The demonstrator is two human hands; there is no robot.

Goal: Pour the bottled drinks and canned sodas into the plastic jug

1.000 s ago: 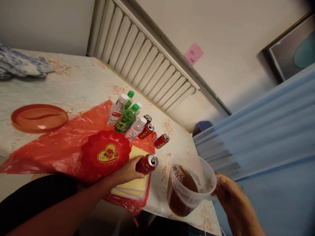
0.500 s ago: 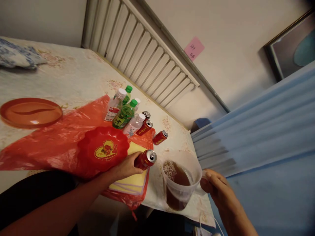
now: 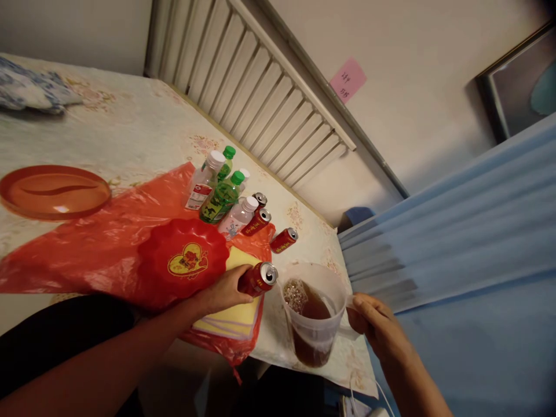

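Wrapping round a red drink can [image 3: 257, 280], the left hand [image 3: 228, 288] has thumb and fingers closed on its side, with the silver top and dark drinking hole facing the camera. The can shows over the right part of a stack of yellow cloths [image 3: 226, 325] with pale purple edging; whether its base touches them cannot be told.

The right hand [image 3: 376, 324] grips the handle of a translucent plastic pitcher [image 3: 313, 343], which is just right of the can and near the front edge of the table [image 3: 130, 121]. Brown liquid [image 3: 316, 307] lies inside it, with foam [image 3: 295, 294] gathered on the left. Whether the pitcher rests on the table is unclear.

Under the cloths spreads a red plastic bag [image 3: 125, 217], which also carries a red scalloped plate [image 3: 152, 258] printed with a yellow heart. Beyond the left hand, a green bottle [image 3: 220, 201] with a green cap stands among white-capped clear bottles, the nearest one [image 3: 237, 220] close to two more red cans. Another red can [image 3: 284, 240] stands apart from those, behind the pitcher. Farther left lies an orange oval dish [image 3: 54, 202], its edge near the bag.
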